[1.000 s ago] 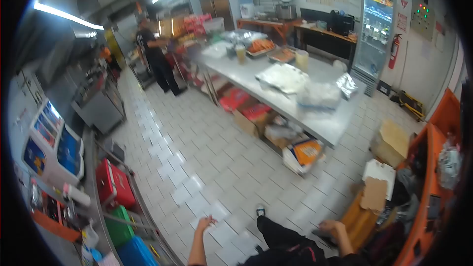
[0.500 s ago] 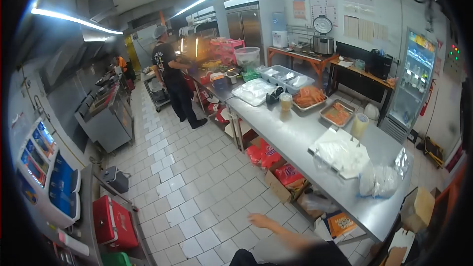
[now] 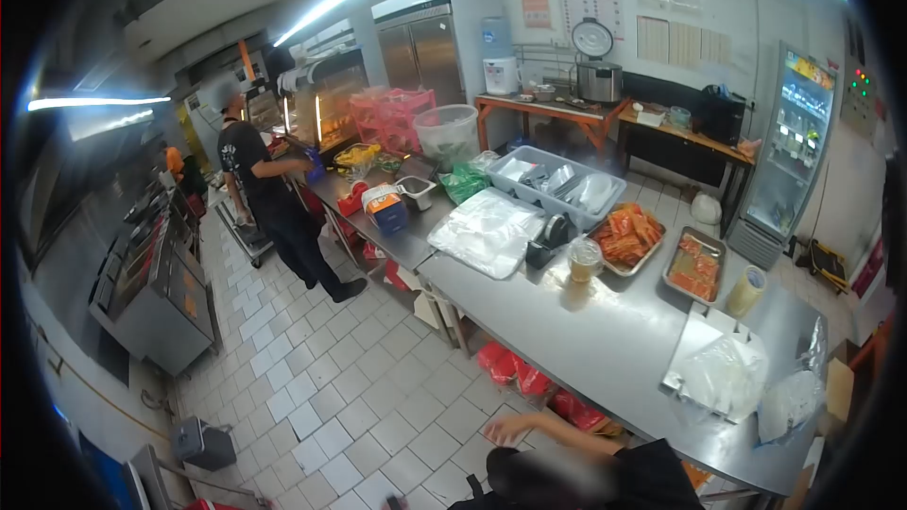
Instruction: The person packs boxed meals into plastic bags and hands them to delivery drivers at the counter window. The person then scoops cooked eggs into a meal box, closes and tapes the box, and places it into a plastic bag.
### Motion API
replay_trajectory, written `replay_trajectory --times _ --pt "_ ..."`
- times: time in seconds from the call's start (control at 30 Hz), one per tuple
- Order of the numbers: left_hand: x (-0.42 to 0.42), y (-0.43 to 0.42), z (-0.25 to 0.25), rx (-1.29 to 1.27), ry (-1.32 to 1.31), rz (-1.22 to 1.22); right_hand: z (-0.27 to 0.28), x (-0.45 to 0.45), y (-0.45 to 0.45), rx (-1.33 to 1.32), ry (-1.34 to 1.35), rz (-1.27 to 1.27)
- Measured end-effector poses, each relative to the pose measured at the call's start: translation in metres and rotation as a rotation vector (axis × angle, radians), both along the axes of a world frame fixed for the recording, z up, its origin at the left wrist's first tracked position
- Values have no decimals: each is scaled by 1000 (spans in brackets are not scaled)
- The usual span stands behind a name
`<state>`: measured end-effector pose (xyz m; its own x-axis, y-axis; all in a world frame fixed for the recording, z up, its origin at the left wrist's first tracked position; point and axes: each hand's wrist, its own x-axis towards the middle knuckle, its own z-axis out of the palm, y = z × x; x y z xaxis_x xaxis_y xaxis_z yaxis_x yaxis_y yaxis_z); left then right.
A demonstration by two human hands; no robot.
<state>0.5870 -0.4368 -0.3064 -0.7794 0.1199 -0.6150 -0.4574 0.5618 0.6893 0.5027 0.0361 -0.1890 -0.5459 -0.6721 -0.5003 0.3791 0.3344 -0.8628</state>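
In two metal trays (image 3: 669,269), orange-red food (image 3: 696,267); in a plastic bin (image 3: 534,200), clear packs (image 3: 593,191) — extends right hand (image 3: 510,428) low beside the steel table (image 3: 605,340) — fingers (image 3: 494,427) loosely bent, grasping nothing.

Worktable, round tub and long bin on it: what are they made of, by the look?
Worktable: metal, probably stainless steel, smooth satin finish; grey top with soft, blurred reflections.
Round tub: clear or slightly cloudy plastic, smooth; its green contents show through the wall.
Long bin: likely molded plastic, blue-grey, fairly smooth; rounded corners and a thick rim. Can't tell how rigid it is.
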Motion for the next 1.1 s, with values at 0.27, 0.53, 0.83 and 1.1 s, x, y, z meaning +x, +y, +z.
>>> replay_trajectory --times 0.27,0.53,0.83,1.1 --pt "-372 108 103 488 275 328 69 -333 169 613 1005 -949" --pt "-435 185 152 370 38 33 96 -438 219 1254 974 -795" --pt "-608 288 187 258 186 -528 170 -441 270 661 640 -1245" --pt "-679 489 290 844 -148 -830 250 -454 217 867 884 -1514"
